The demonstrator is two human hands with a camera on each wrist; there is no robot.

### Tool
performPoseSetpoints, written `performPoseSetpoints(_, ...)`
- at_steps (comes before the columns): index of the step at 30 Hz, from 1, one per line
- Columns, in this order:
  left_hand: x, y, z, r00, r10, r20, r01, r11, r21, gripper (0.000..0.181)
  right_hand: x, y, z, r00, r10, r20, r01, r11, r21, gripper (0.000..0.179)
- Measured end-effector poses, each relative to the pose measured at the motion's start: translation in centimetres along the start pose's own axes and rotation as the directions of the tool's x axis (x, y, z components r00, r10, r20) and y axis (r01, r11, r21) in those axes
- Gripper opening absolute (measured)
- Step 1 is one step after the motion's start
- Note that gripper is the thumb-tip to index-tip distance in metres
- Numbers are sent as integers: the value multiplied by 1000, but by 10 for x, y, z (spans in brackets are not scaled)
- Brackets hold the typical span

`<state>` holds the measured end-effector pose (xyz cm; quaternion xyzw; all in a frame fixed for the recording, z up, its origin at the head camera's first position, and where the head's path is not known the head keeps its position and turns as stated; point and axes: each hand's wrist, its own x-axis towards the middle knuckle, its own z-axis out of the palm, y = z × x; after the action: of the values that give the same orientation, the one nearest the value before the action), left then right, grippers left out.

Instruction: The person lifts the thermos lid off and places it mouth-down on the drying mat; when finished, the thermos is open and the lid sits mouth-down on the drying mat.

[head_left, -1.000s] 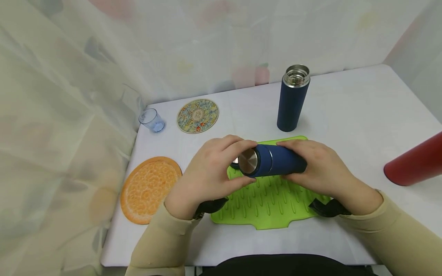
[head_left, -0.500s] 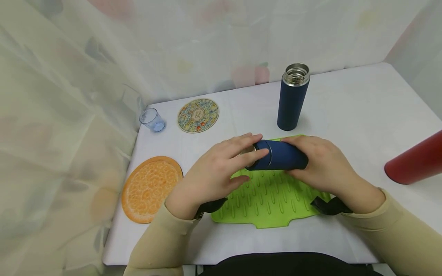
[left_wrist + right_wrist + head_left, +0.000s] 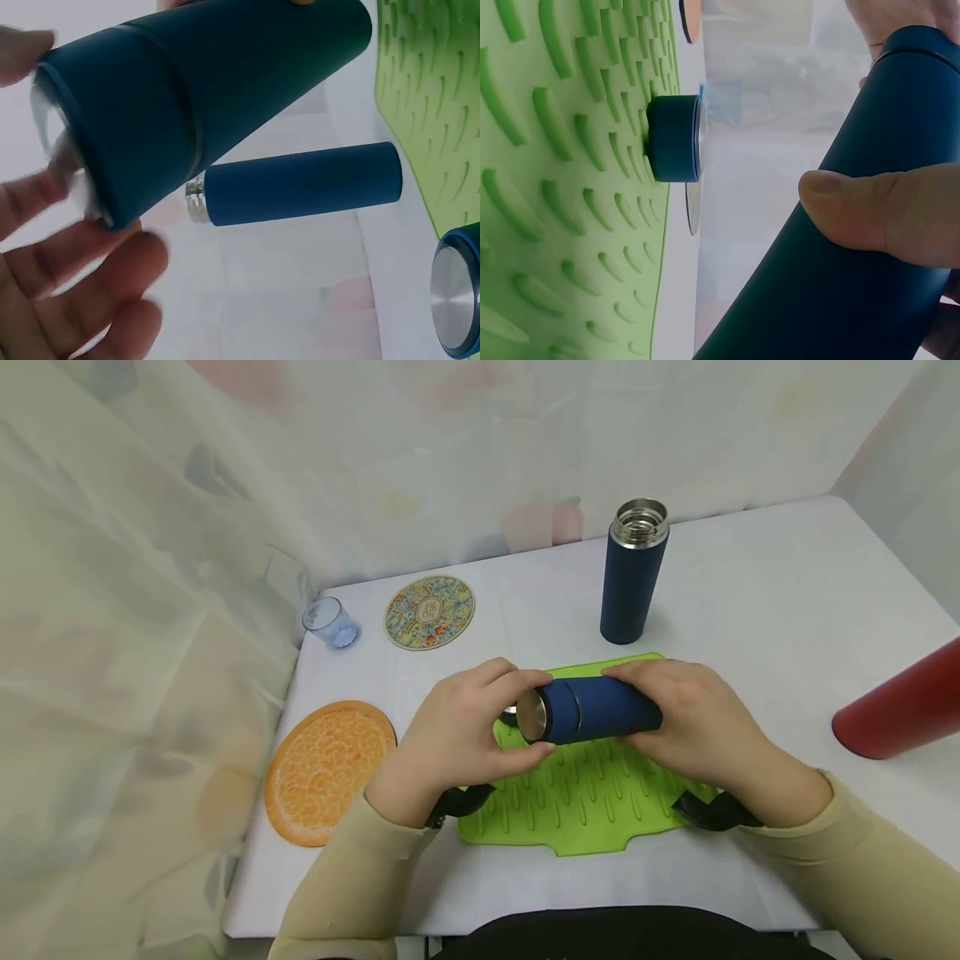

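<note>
A dark blue thermos (image 3: 615, 706) is held tilted over the green mat (image 3: 592, 797), its capped end toward the left. My right hand (image 3: 693, 714) grips the body near the base. Around the silver-topped cap (image 3: 558, 708), my left hand (image 3: 461, 727) has thumb and fingers at the rim; a thin metal ring separates cap and body. On the mat stands a loose blue cap (image 3: 673, 139) with a silver top, mostly hidden behind my left hand in the head view. Behind the mat, a second blue thermos (image 3: 633, 585) stands upright without a cap, its steel mouth showing.
To the left lie an orange-slice round mat (image 3: 330, 772) and a patterned round trivet (image 3: 430, 612). A blue glass (image 3: 330, 622) stands tilted-looking at the table's back left corner. A red cylinder (image 3: 896, 706) is at the right edge.
My left fingers spread and shifted over the cap's end half a second ago, and now pinch its rim again. The thermos rose and dipped slightly; my right hand kept its grip.
</note>
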<state>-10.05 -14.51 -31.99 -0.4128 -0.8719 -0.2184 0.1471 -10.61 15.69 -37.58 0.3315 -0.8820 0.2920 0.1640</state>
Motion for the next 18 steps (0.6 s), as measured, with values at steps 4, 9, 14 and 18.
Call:
performPoseSetpoints(4,0,4,4,997,-75,-26,77,993,94,55,0,-2,2,1000,7,13,-7,1000,-6,74)
performPoseSetpoints(9,-1,3,3,997,-82,2,82,995,60,69,-1,-1,0,1000,21,1,-21,1000,-11,77)
performPoseSetpoints(14,-3,-3,-1,994,112,18,-111,992,-54,72,-1,2,-2,999,37,-19,-37,999,2,77)
performPoseSetpoints(18,-4,-6,0,984,177,7,-177,983,-42,59,-1,2,-2,999,47,-11,-47,999,8,76)
